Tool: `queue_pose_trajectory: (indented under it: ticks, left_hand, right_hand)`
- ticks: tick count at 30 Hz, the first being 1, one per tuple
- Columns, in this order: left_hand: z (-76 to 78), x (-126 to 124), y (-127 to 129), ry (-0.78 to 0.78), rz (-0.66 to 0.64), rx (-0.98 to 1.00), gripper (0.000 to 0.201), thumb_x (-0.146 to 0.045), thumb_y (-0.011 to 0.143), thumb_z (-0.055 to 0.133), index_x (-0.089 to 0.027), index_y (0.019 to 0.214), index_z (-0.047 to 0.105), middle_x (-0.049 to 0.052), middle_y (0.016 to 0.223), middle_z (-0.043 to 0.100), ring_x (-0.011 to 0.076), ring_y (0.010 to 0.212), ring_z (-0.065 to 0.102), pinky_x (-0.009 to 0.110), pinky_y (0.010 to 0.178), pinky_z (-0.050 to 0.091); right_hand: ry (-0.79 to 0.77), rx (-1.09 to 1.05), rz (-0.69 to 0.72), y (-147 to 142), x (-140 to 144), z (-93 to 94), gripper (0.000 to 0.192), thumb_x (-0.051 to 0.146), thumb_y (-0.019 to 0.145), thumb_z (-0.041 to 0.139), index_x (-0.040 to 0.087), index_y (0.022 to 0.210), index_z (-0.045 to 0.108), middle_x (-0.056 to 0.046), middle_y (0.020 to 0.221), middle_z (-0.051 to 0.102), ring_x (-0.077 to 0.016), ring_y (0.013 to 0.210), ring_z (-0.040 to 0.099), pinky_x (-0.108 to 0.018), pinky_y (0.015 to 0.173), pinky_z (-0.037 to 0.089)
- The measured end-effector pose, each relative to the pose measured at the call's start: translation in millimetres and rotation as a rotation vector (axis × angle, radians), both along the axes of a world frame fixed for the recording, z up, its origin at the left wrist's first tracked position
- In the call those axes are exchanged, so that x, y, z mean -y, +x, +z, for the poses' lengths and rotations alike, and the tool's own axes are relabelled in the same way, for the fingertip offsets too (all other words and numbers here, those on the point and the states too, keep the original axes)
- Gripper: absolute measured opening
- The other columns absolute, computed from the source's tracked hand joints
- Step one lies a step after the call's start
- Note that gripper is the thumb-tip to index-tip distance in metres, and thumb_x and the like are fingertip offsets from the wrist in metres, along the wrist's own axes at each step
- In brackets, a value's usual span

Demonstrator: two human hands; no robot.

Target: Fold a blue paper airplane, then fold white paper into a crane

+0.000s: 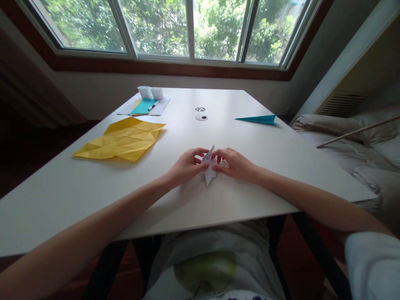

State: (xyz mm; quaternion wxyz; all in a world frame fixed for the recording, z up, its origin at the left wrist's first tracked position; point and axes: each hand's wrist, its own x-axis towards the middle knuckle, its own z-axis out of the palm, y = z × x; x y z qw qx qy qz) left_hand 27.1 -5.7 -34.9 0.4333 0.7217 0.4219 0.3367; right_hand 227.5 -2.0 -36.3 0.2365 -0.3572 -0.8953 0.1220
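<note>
Paper colours on a white tabletop (78,187)

White folded paper (209,168), a big creased yellow sheet (121,139), a teal paper plane (258,119), another teal sheet (144,106) on pale grey paper (128,110).

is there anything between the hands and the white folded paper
Nothing visible. The left hand and right hand both pinch the white folded paper directly on the table; the yellow sheet lies apart, to the left.
</note>
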Motion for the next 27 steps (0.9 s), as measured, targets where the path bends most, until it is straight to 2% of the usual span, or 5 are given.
queue_pose_trajectory:
  ticks: [3, 7, 13, 22, 27]
  left_hand:
    - [5.7, 2.0, -0.3, -0.14, 0.062, 0.2, 0.045, -0.024, 0.063, 0.068, -0.015, 0.106, 0.057, 0.006, 0.095, 0.061, 0.0141, 0.07, 0.06, 0.029, 0.063, 0.048]
    - [10.7, 0.3, -2.6, -0.165, 0.183, 0.413, 0.048, -0.018, 0.059, 0.072, -0.018, 0.102, 0.05, -0.002, 0.077, 0.059, 0.0131, 0.068, 0.06, 0.027, 0.063, 0.048]
    - [8.7, -1.6, 0.7, -0.109, 0.107, 0.5, 0.025, -0.02, 0.06, 0.071, -0.016, 0.074, 0.052, -0.003, 0.07, 0.058, 0.0109, 0.064, 0.057, 0.025, 0.061, 0.045]
    - [6.5, 0.5, 5.3, -0.148, 0.085, 0.454, 0.021, -0.026, 0.061, 0.073, -0.014, 0.077, 0.064, 0.002, 0.069, 0.064, 0.0148, 0.067, 0.058, 0.029, 0.064, 0.046]
    - [9.1, 3.2, 4.0, 0.156, 0.24, 0.191, 0.015, -0.027, 0.065, 0.069, -0.017, 0.076, 0.071, 0.004, 0.085, 0.058, 0.0132, 0.072, 0.054, 0.026, 0.062, 0.045]
  right_hand:
    - [-0.113, -0.155, -0.067, -2.3, 1.3, -1.6, 0.037, 0.035, 0.077, 0.059, 0.021, 0.107, 0.044, -0.002, 0.083, 0.062, -0.0157, 0.076, 0.057, -0.03, 0.07, 0.043]
    - [-0.466, -0.458, -0.185, -4.6, -1.7, -1.2, 0.053, 0.046, 0.07, 0.065, 0.02, 0.108, 0.04, -0.002, 0.077, 0.064, -0.0148, 0.068, 0.059, -0.027, 0.059, 0.046]
    - [-0.874, -0.644, -0.139, -6.3, -5.4, 5.0, 0.038, 0.042, 0.065, 0.071, 0.015, 0.09, 0.059, -0.003, 0.072, 0.066, -0.0126, 0.067, 0.061, -0.025, 0.06, 0.048]
    - [-0.996, -0.851, -0.086, -5.9, -6.4, 7.8, 0.025, 0.031, 0.062, 0.074, 0.015, 0.076, 0.062, 0.0, 0.076, 0.063, -0.0095, 0.067, 0.059, -0.025, 0.066, 0.049]
    - [-0.942, -0.918, -0.142, -5.3, -8.3, 7.8, 0.028, 0.03, 0.058, 0.076, 0.015, 0.066, 0.054, 0.003, 0.065, 0.061, -0.0114, 0.062, 0.061, -0.031, 0.068, 0.052]
